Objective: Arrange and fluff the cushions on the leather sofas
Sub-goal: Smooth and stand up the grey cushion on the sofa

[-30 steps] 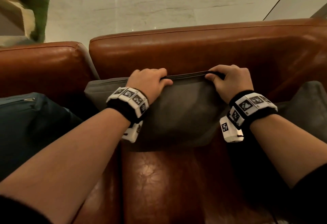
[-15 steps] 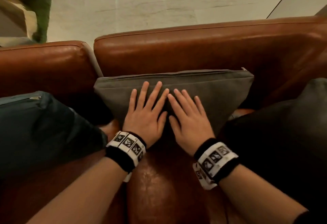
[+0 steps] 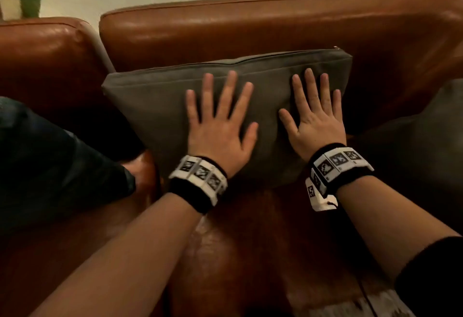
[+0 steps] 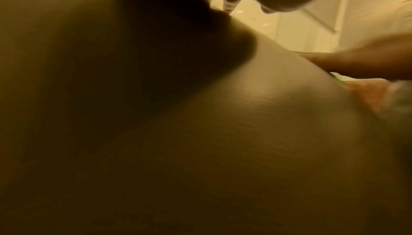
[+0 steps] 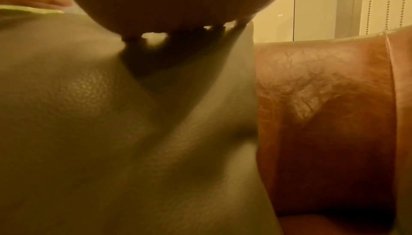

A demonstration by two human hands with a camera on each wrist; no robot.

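Now both palms are down on the grey cushion (image 3: 155, 106), which stands propped on the seat against the backrest of the brown leather sofa (image 3: 250, 26), zip edge up top. Left hand (image 3: 220, 128) is spread flat near the middle of the cushion face, fingers straight and fanned wide, holding nothing, just pressing the fabric. Right hand (image 3: 317, 118) is flat too, beside it toward the cushion's right edge, fingers straight and closer together, thumb out toward the left hand; no grip on anything, only contact. The two hands sit apart with a strip of grey fabric between them. From the right wrist, the cushion (image 5: 111, 115) dents and creases under the palm, with the leather backrest (image 5: 323, 115) just beyond its edge. The left wrist view is blurred, mostly grey fabric (image 4: 245, 133). A dark teal cushion (image 3: 50, 166) lies off to the left on the neighbouring seat, and another dark cushion (image 3: 421, 141) sits at the right, both apart from the hands.
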